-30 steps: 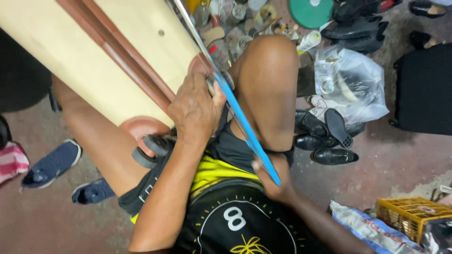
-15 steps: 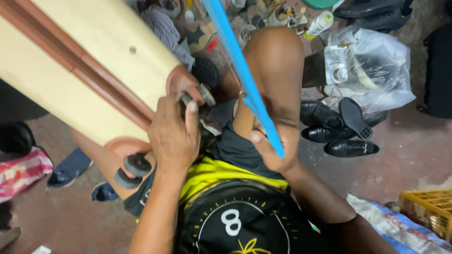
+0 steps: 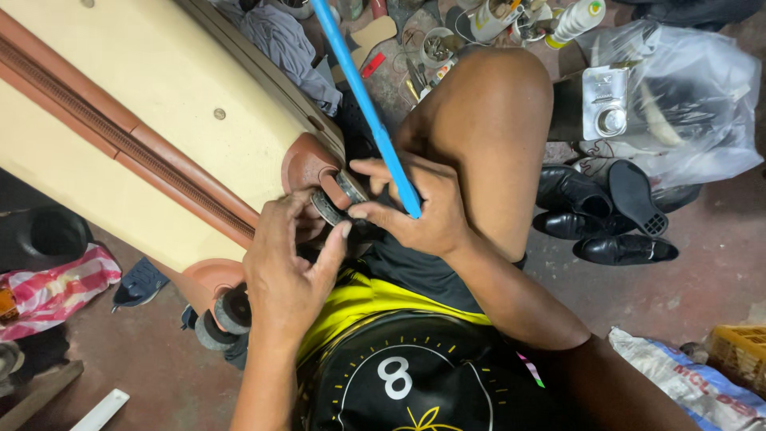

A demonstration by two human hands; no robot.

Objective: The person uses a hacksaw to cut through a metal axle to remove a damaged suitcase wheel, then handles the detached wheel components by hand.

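A cream hard-shell suitcase [image 3: 144,104] with a brown zipper band lies tilted across my lap. Its corner wheel [image 3: 339,199] sits in a reddish-brown housing. My left hand [image 3: 287,271] presses on that wheel from below, fingers curled around it. My right hand [image 3: 415,211] grips a long blue rod [image 3: 363,92] that runs up and away, and its fingertips also touch the wheel. A second pair of wheels [image 3: 223,319] shows at the suitcase's lower corner.
Black leather shoes [image 3: 606,215] lie on the floor to the right, beside a clear plastic bag [image 3: 678,104] of items. Small tins, bottles and tools [image 3: 479,24] crowd the floor ahead. A yellow crate [image 3: 738,351] and a printed sack [image 3: 678,383] sit at lower right.
My right hand has come up from my thigh to the corner wheel, bringing the blue rod with it. My left hand has shifted lower on the wheel. The view has tilted closer.
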